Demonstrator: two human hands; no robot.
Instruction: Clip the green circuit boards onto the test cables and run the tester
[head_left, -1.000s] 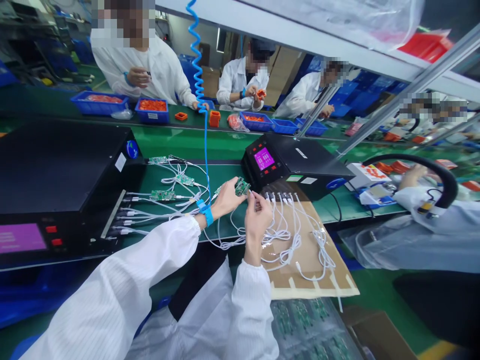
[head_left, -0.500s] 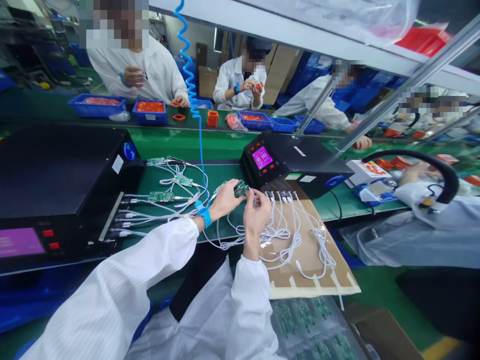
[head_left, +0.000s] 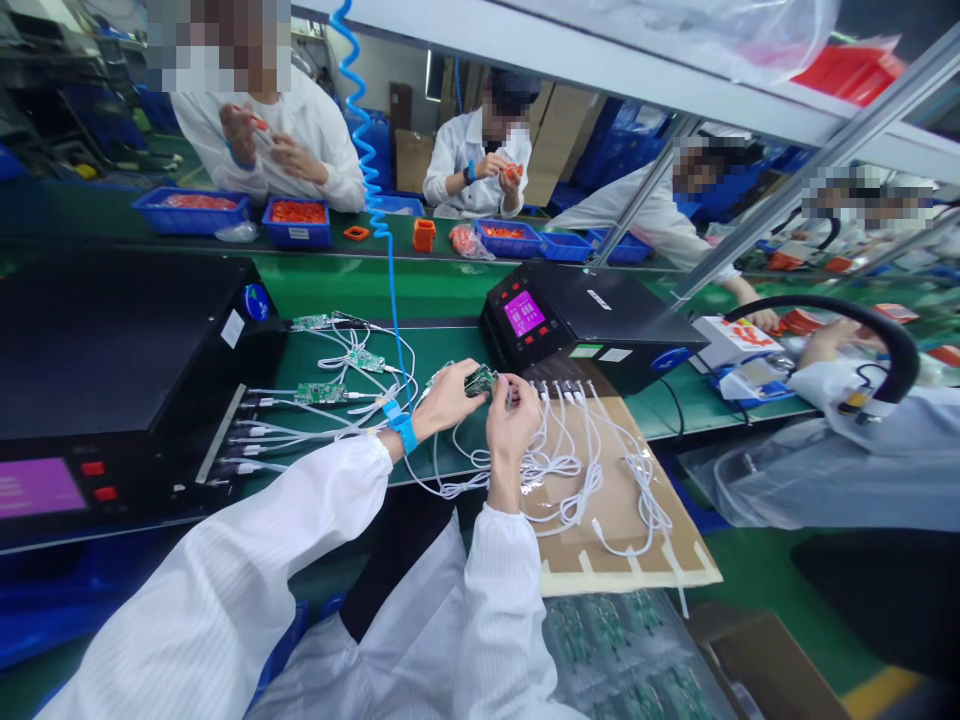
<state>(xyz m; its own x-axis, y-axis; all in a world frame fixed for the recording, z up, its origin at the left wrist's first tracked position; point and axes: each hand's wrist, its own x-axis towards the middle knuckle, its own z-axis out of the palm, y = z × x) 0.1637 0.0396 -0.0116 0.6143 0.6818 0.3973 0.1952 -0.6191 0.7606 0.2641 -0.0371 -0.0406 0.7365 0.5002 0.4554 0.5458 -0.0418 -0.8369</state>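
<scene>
Between my hands is a small green circuit board [head_left: 481, 379]. My left hand [head_left: 448, 398], with a blue band at its wrist, is closed on the board's left side. At the board's right end my right hand [head_left: 513, 415] pinches a white cable's plug, mostly hidden by the fingers. More green boards [head_left: 322, 393] lie to the left, joined to white cables [head_left: 307, 434] from the large black box [head_left: 82, 340]. Other white cables [head_left: 574, 480] run from the smaller black box [head_left: 592, 315] over a cardboard sheet [head_left: 630, 560].
A blue coiled hose [head_left: 367, 160] hangs in front of me. Trays of circuit boards [head_left: 622, 640] sit below the cardboard. Across the line, people handle orange parts beside blue bins [head_left: 298, 232]. A metal post [head_left: 795, 190] slants at the right.
My hands stay joined at the board with barely any shift. Across the line, the person at the left has raised both hands with an orange part; one at the right reaches farther forward.
</scene>
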